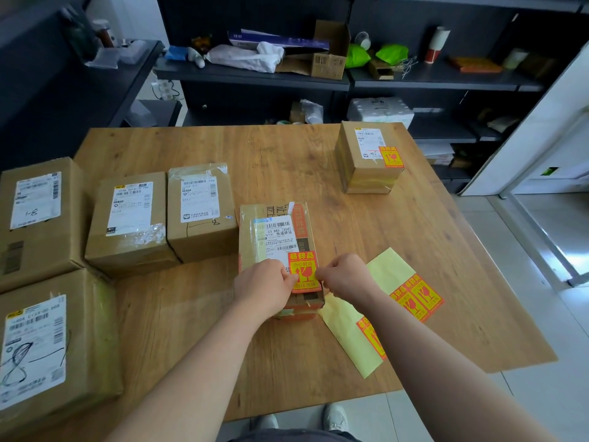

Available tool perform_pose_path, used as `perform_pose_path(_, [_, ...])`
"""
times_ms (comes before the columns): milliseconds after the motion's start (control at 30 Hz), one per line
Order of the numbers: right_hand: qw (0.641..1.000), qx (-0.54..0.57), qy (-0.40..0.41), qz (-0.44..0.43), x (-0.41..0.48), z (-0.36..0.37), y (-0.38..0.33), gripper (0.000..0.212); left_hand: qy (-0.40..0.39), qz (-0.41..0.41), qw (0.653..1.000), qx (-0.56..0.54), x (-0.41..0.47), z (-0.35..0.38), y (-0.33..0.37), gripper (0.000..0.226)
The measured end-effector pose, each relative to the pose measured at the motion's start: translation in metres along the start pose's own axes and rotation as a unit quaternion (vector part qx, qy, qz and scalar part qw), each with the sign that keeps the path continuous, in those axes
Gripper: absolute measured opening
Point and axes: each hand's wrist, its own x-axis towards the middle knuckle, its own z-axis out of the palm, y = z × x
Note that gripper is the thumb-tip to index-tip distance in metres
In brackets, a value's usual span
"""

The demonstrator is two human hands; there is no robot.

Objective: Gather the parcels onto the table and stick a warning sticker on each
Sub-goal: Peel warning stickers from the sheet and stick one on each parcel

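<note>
From the head camera we looked down on a wooden surface [287,161] with six cardboard parcels on it. In the middle lay a small flat parcel [277,237] with a white shipping label. Our left hand [266,287] and right hand [345,275] were both pinched on a red and yellow warning sticker [303,271], the left at its left edge, the right at its right edge, and the sticker lay on the near end of this parcel, partly over the label. Just right of the right hand a yellow backing sheet [387,271] rested on the surface with three more stickers [417,296] on it. At the far right stood a parcel [366,173] already bearing a sticker. Four unstickered parcels [130,247] sat at the left side, close together. Behind the surface were dark shelves [255,74] with mixed things.
</note>
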Motion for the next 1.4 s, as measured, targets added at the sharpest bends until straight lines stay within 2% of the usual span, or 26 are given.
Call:
perform_pose_path(500, [1.000, -0.023, -0.003, -0.003, 0.001, -0.001, -0.003, 0.030, -0.003, -0.001, 1.000, 0.004, 0.000, 0.000, 0.001, 0.040])
perform_pose_path(767, [0.990, -0.138, 0.039, -0.013, 0.006, 0.005, -0.009, 0.039, 0.013, 0.013, 1.000, 0.009, -0.001, 0.001, 0.000, 0.039])
perform_pose_path(967, [0.962, -0.260, 0.069, -0.047, 0.003, -0.005, -0.011, 0.047, 0.046, 0.046, 0.998, 0.003, -0.003, 0.002, -0.005, 0.028])
perform_pose_path(1000, [0.961, -0.257, 0.070, -0.068, 0.002, -0.008, -0.009, 0.045, 0.062, 0.066, 0.996, -0.009, -0.006, 0.003, -0.008, 0.025])
perform_pose_path(1067, [0.945, -0.259, 0.086, -0.180, -0.001, -0.009, 0.001, 0.038, 0.118, 0.124, 0.985, -0.003, -0.010, 0.007, -0.017, 0.023])
perform_pose_path(1167, [0.878, -0.312, 0.101, -0.348, -0.005, 0.000, 0.019, 0.047, 0.162, 0.188, 0.965, 0.082, -0.012, 0.015, -0.027, 0.045])
perform_pose_path(1233, [0.851, -0.358, 0.085, -0.376, -0.003, 0.007, 0.030, 0.049, 0.133, 0.187, 0.964, 0.132, -0.011, 0.017, -0.028, 0.048])
perform_pose_path(1400, [0.830, -0.391, 0.076, -0.390, 0.001, 0.011, 0.043, 0.053, 0.101, 0.146, 0.972, 0.151, -0.011, 0.023, -0.033, 0.053])
